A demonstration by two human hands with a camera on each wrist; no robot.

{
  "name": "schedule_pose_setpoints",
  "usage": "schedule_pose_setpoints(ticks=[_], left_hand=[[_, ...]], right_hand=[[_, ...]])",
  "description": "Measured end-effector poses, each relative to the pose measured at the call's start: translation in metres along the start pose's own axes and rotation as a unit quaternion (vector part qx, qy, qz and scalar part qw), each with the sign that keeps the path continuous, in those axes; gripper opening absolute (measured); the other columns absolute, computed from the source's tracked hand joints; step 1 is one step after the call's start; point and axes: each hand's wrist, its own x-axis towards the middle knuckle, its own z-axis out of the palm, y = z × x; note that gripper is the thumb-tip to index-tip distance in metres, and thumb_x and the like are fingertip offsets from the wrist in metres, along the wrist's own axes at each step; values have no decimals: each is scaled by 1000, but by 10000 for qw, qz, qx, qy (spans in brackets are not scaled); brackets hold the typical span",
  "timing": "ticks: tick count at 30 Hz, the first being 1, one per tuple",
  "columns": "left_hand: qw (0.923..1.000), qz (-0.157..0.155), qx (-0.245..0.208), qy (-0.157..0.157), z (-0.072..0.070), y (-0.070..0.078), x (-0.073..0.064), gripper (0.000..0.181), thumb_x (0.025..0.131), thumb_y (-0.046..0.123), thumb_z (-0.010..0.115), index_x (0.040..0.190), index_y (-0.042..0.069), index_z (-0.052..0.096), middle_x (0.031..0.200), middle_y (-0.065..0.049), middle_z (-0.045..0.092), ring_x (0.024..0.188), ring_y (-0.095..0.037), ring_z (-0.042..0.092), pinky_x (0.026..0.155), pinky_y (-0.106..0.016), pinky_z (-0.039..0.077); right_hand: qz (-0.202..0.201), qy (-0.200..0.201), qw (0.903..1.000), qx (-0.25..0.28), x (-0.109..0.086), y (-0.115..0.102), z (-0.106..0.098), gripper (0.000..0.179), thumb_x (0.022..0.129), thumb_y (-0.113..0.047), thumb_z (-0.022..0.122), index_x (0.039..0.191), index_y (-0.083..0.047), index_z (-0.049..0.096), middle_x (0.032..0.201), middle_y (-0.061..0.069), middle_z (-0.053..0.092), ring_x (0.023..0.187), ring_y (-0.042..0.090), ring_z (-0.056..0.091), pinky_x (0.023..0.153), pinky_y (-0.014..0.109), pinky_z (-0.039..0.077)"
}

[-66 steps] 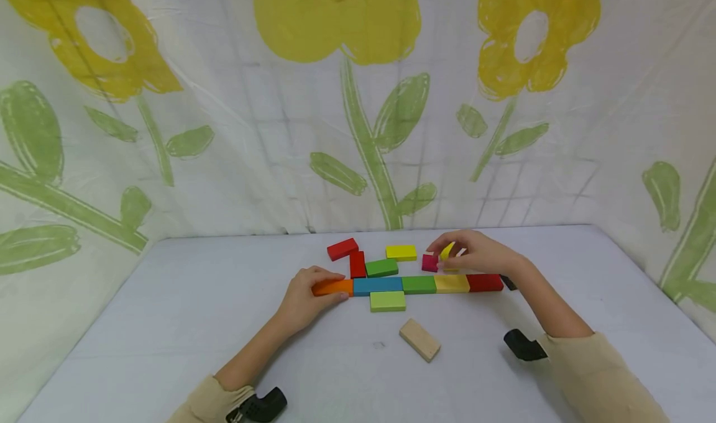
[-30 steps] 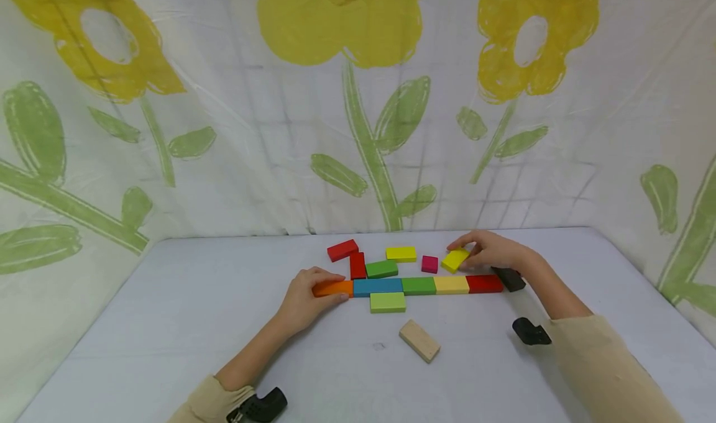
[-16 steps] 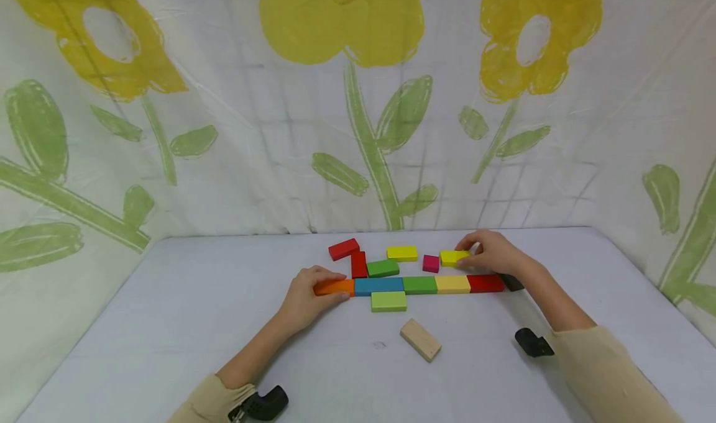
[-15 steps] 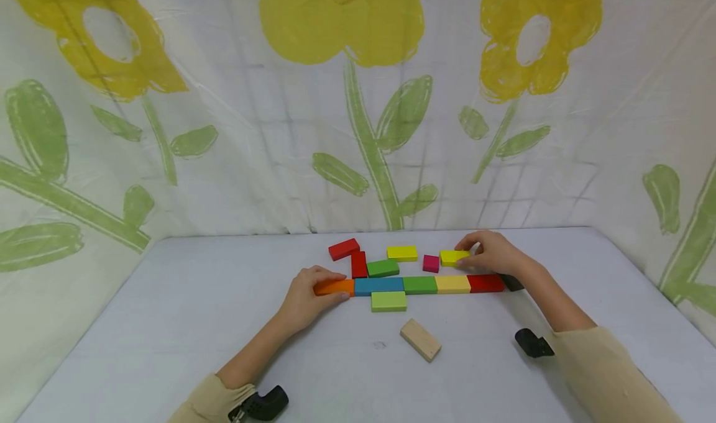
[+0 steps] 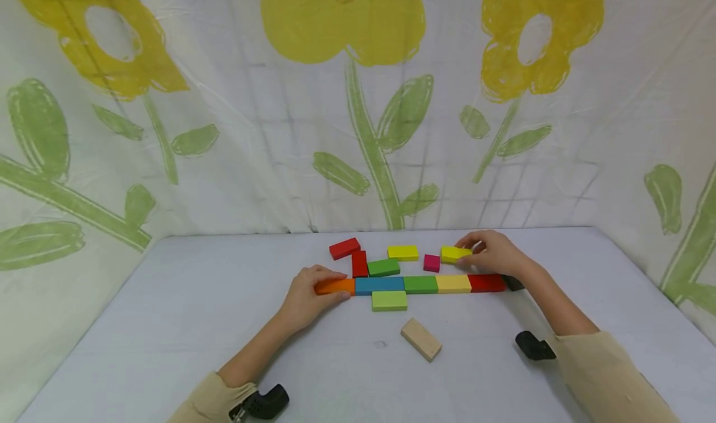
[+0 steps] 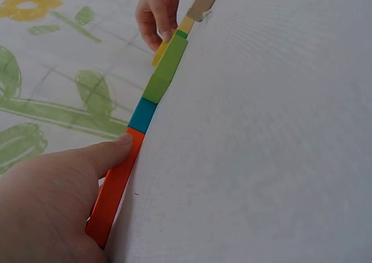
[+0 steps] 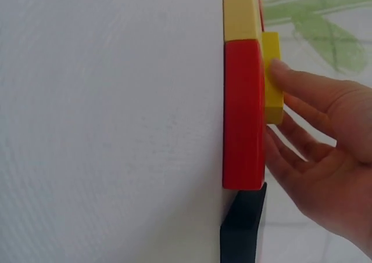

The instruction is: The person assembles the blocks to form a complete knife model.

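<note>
Judging by how things lie, we find a row laid and other blocks outside it; how many remain to be added we cannot tell. The left hand curls thumb and fingers round the orange block; rightward from those fingers, end to end, run the blue block, green block, pale block and red block, then an angled dark block. Behind the row, the right hand pinches a yellow block, its fingers parted only by the block. Left of those fingers lie a magenta block, second yellow block, second green block, second red block and third red block. Nearer us, between both hands' fingers, are a lime block and a wooden block. We count three red, two green, two yellow, and one each of orange, blue, pale, dark, magenta, lime and wooden: fourteen.
</note>
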Motion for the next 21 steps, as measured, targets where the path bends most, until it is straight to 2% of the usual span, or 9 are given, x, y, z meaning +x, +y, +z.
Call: schedule_pose_setpoints(ticks=[7,13,21], left_hand=[[10000,-4,12,7,0,0,0,33,82,26,80,112,16,74,103,4,65,101,-17,54,84,-38,43],[10000,-2,11,12,0,0,0,32,81,26,80,112,16,74,103,4,65,101,-16,54,83,-38,43],[10000,48,8,10,0,-2,0,33,81,26,80,112,16,74,103,3,65,100,-17,53,81,-37,44]], right_hand=[[-32,217,9998,-7,-2,-6,2,33,89,-18,71,116,0,66,112,17,63,103,35,57,87,44,51],[-271,421,9987,15,-6,-19,5,31,88,-15,72,114,1,67,109,16,65,98,33,59,86,44,52],[-486,434,9978,122,-12,-39,12,32,87,-15,74,114,-2,66,109,12,65,99,29,59,86,43,52]])
